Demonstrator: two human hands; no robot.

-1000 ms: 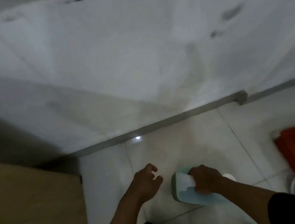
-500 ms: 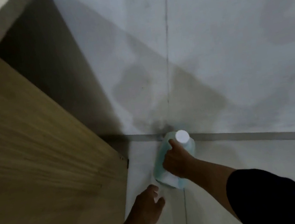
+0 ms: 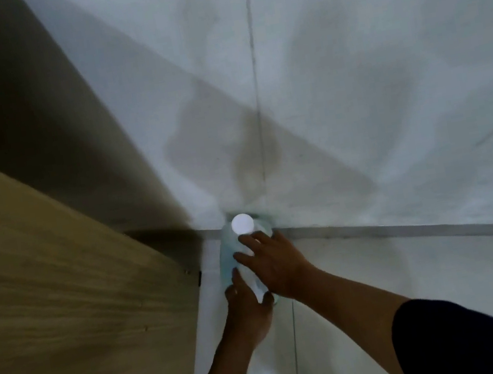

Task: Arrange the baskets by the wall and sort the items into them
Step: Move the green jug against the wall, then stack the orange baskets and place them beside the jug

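Note:
A pale teal bottle (image 3: 228,254) with a white round cap (image 3: 242,224) stands on the floor tiles right against the wall's base, beside the wooden cabinet's corner. My left hand (image 3: 248,310) wraps around the bottle's lower part from below. Over the bottle's upper front lies my right hand (image 3: 276,263), its fingers stretched out and apart and touching the bottle just under the cap. No basket is in view.
A light wooden cabinet (image 3: 61,299) fills the left side, its corner close to the bottle. The grey-white wall (image 3: 350,71) with a vertical seam rises ahead, with a grey skirting strip (image 3: 409,229) along its base. Glossy pale floor tiles (image 3: 369,283) extend to the right.
The view swung left, away from the red basket. The bottle went from lying on the open floor to standing at the wall by the cabinet. My left hand took hold of it and my right hand's fingers opened.

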